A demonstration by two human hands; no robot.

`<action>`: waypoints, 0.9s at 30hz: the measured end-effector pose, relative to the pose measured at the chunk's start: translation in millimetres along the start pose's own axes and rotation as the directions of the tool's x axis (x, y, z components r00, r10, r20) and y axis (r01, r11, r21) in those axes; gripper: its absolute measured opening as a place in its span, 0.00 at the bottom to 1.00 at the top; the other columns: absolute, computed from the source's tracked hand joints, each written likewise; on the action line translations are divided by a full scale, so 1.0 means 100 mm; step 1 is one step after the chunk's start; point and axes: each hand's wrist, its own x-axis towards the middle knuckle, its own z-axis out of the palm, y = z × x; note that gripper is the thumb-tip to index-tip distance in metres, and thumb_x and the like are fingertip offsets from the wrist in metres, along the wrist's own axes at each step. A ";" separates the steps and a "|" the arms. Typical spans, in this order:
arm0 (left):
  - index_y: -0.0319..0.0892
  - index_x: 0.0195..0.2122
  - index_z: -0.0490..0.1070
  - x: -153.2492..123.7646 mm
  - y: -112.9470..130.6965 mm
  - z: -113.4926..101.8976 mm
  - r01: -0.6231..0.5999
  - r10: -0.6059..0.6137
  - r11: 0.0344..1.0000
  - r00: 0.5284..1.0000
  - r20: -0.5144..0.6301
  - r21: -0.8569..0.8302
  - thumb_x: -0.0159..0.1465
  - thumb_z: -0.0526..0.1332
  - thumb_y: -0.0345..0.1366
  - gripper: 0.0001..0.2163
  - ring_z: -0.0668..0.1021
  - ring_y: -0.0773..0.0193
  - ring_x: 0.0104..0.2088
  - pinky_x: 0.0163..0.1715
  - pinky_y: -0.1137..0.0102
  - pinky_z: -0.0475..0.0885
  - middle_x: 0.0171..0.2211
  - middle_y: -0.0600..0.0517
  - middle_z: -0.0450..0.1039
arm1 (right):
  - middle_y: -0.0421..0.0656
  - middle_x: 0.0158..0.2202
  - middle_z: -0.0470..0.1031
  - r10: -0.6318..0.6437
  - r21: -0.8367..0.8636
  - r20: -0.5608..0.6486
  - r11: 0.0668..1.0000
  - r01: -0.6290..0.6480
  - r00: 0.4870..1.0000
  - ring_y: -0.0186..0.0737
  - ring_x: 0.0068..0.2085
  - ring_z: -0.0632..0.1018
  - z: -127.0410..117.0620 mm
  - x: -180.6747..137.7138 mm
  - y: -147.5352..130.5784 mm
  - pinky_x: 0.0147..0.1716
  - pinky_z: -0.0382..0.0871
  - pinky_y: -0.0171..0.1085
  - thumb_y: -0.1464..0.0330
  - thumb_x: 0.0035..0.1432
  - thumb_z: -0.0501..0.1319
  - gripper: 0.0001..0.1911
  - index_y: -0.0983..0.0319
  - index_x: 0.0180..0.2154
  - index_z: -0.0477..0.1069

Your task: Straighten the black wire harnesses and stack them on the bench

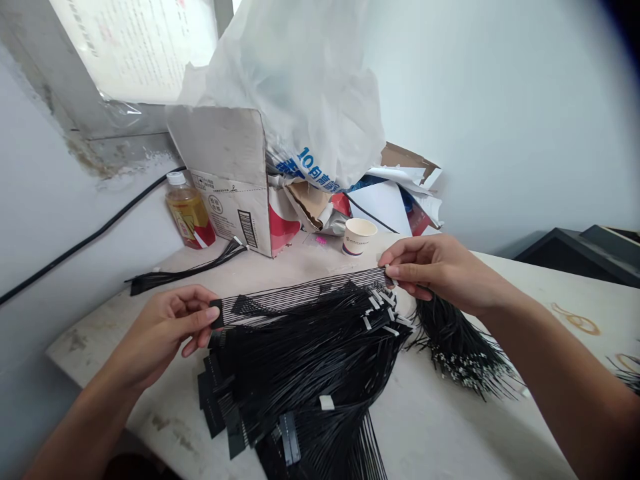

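Observation:
Stretched between my two hands is a black wire harness (300, 293), its thin wires lying side by side in a flat row. My left hand (185, 319) pinches the black connector at its left end. At the other end, my right hand (417, 267) grips the small pale connector, mostly covered by the fingers. Just below lies a large pile of similar black harnesses (310, 360), with dark flat connectors at the left and small white ones at the right. A white tag (327, 403) rests on the pile.
Beyond my right hand lies a bundle of black wires (460, 347). One harness (187, 270) lies at the back left, near a drink bottle (189, 210) and a cardboard box (225, 180). A paper cup (359, 235), plastic bag (310, 87) and rubber bands (575, 320) are around.

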 end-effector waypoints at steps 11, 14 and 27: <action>0.41 0.32 0.77 0.02 0.01 -0.01 0.024 -0.024 1.000 1.000 0.018 -0.002 0.50 0.78 0.40 0.14 0.69 0.70 0.15 0.11 0.80 0.61 0.16 0.54 0.70 | 0.39 0.21 0.72 0.021 -0.036 -0.018 0.999 -0.021 1.000 0.29 0.20 0.69 0.00 -0.02 -0.03 0.15 0.56 0.30 0.64 0.51 0.75 0.12 0.63 0.34 0.79; 0.41 0.31 0.76 0.01 0.01 0.00 0.025 -0.025 1.000 1.000 0.017 -0.005 0.50 0.77 0.38 0.13 0.70 0.69 0.15 0.11 0.79 0.61 0.16 0.54 0.71 | 0.39 0.20 0.72 0.020 -0.028 -0.016 0.999 -0.021 1.000 0.28 0.19 0.69 -0.01 -0.01 -0.03 0.15 0.56 0.30 0.65 0.50 0.76 0.12 0.64 0.34 0.79; 0.40 0.31 0.77 -0.03 0.05 0.01 0.018 -0.018 1.000 1.000 0.001 -0.009 0.51 0.77 0.38 0.12 0.70 0.69 0.16 0.12 0.80 0.61 0.17 0.55 0.72 | 0.40 0.22 0.73 0.034 -0.022 -0.009 0.999 -0.034 0.999 0.28 0.19 0.69 -0.02 -0.01 -0.02 0.15 0.55 0.30 0.66 0.51 0.75 0.10 0.63 0.33 0.79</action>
